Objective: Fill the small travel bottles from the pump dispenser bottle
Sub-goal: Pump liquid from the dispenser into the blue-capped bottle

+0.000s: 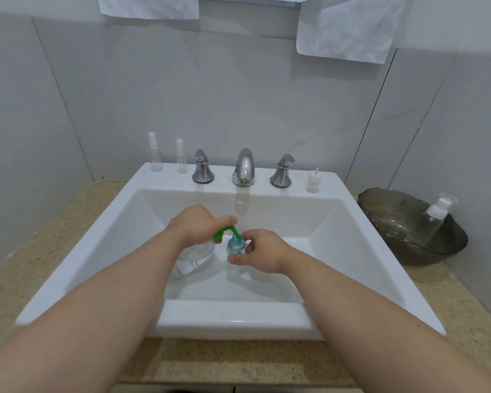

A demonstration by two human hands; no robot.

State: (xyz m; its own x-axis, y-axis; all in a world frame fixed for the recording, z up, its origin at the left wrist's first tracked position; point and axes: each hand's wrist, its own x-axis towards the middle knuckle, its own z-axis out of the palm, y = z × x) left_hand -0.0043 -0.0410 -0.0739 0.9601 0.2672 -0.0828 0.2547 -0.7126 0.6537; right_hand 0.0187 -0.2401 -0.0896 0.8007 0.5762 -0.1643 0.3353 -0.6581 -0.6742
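hands 2 [194, 222] | travel bottles maybe 4 [155, 153] | taps 2 [202, 171] | towels 2 [148, 5]

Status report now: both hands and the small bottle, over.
Left hand pressing green pump. Right hand holding small blue bottle under nozzle, over sink. Nothing in the way.

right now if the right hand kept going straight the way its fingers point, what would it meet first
The right hand points left across the basin, gripping the small blue bottle. Beyond that bottle, it would probably first meet the green pump nozzle and the clear dispenser bottle under the left hand; depth is uncertain.
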